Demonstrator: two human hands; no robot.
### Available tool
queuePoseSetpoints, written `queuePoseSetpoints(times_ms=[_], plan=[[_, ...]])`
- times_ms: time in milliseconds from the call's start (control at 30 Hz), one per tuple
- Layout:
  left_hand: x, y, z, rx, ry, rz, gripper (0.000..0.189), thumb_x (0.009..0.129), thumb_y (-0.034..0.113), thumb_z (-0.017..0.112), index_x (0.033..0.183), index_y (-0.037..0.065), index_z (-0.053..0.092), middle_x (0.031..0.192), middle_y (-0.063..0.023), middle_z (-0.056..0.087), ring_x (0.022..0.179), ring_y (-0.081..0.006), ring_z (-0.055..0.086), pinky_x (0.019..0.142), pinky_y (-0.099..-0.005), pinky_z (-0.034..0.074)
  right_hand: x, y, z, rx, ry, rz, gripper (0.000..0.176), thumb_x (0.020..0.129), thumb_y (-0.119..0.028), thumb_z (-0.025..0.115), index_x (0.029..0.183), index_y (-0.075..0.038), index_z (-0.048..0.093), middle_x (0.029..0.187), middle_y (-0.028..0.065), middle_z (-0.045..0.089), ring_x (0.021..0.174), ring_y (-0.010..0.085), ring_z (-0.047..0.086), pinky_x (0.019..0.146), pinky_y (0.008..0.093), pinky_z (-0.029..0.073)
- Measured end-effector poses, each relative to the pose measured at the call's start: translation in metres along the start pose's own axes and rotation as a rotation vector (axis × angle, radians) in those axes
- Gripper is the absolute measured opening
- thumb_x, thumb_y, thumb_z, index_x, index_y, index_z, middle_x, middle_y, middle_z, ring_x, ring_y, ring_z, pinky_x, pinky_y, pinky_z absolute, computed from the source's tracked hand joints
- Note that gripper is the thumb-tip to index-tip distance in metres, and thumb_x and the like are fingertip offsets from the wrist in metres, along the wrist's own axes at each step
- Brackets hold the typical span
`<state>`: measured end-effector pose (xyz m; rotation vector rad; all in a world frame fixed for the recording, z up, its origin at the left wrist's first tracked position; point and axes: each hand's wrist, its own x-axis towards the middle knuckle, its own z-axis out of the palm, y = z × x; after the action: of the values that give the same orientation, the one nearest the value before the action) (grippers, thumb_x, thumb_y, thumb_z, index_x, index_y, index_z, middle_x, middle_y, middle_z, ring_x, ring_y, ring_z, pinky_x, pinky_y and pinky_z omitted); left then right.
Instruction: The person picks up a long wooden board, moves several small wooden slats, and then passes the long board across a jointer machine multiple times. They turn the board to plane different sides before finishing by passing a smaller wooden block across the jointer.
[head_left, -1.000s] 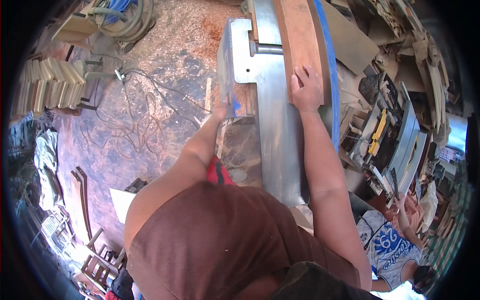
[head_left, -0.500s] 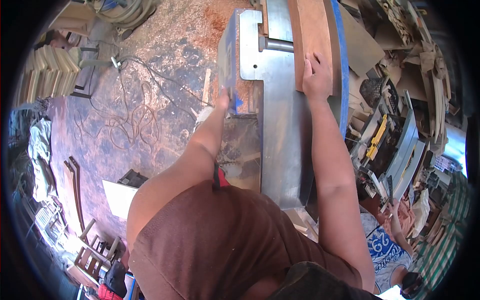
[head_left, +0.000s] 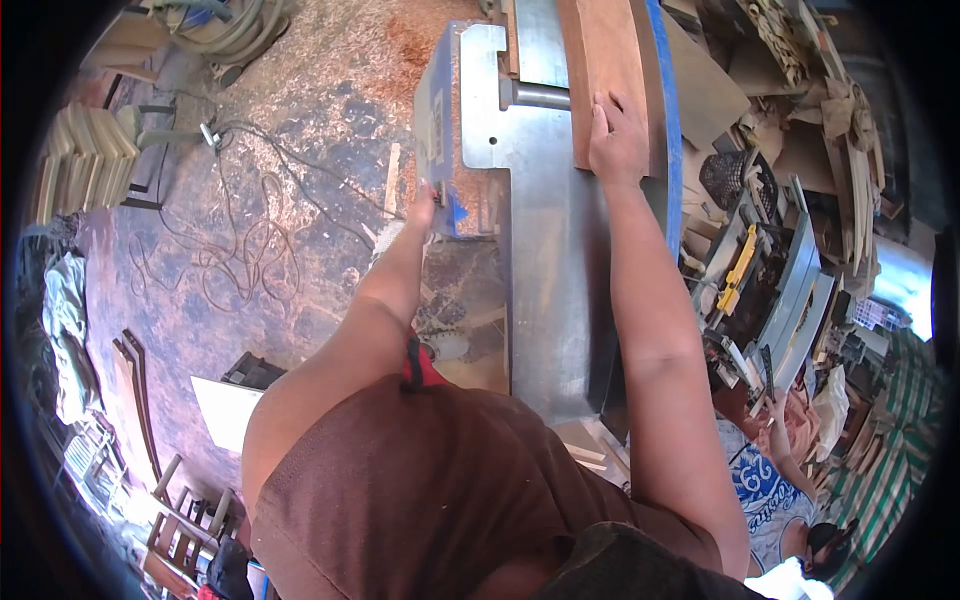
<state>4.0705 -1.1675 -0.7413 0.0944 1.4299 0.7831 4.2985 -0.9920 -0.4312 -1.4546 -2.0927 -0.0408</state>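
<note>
My right hand [head_left: 618, 145] is on the near end of a long reddish-brown wooden board [head_left: 612, 50], its fingers bent over the top face. The board lies lengthwise on a metal machine bed [head_left: 550, 260], beside a blue-edged strip [head_left: 668, 120]. A metal bar [head_left: 540, 95] sits left of the board. My left hand [head_left: 425, 207] is low at the near side of a blue and grey machine housing [head_left: 437, 110], by a small dark part. Most of its fingers are hidden, so its grip cannot be made out.
Cables [head_left: 230, 240] and wood shavings [head_left: 330, 70] lie on the floor at left. Stacked wooden pieces [head_left: 85, 165] stand at far left. At right are a yellow tool [head_left: 738, 268], wood scraps and a black basket [head_left: 725, 178]. A co-worker in a blue-and-white shirt [head_left: 765, 495] is at lower right.
The board and my right hand have moved slightly forward along the machine bed. My left hand stays beside the housing. The whole view has shifted a little.
</note>
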Motion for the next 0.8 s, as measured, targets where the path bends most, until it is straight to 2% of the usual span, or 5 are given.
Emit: queuePoseSetpoints(times_ms=[233, 400, 800], plan=[[-0.019, 0.009, 0.001, -0.01, -0.004, 0.012, 0.095, 0.093, 0.077, 0.019, 0.152, 0.004, 0.031, 0.159, -0.0074, 0.031, 0.145, -0.0281, 0.03, 0.108, -0.0491, 0.032, 0.011, 0.001, 0.006, 0.013, -0.016, 0.015, 0.023, 0.091, -0.023, 0.063, 0.11, -0.017, 0.074, 0.123, 0.0058, 0.065, 0.114, 0.0267, 0.06, 0.096, 0.0384, 0.05], [-0.018, 0.007, -0.002, 0.001, -0.046, 0.023, 0.092, 0.093, 0.077, 0.019, 0.153, 0.008, 0.032, 0.16, -0.0056, 0.029, 0.145, -0.027, 0.03, 0.108, -0.0491, 0.032, 0.023, 0.004, 0.012, 0.019, -0.03, 0.018, 0.024, 0.092, -0.024, 0.062, 0.111, -0.017, 0.074, 0.124, 0.0063, 0.064, 0.115, 0.0267, 0.06, 0.096, 0.038, 0.049], [-0.033, 0.02, 0.002, -0.035, -0.012, -0.052, 0.091, 0.094, 0.077, 0.019, 0.152, 0.008, 0.035, 0.158, -0.0052, 0.034, 0.145, -0.0236, 0.03, 0.107, -0.0482, 0.032, 0.055, 0.012, 0.032, 0.023, -0.07, 0.021, 0.026, 0.095, -0.028, 0.058, 0.115, -0.018, 0.072, 0.13, 0.0052, 0.061, 0.119, 0.0262, 0.058, 0.097, 0.0383, 0.048]])
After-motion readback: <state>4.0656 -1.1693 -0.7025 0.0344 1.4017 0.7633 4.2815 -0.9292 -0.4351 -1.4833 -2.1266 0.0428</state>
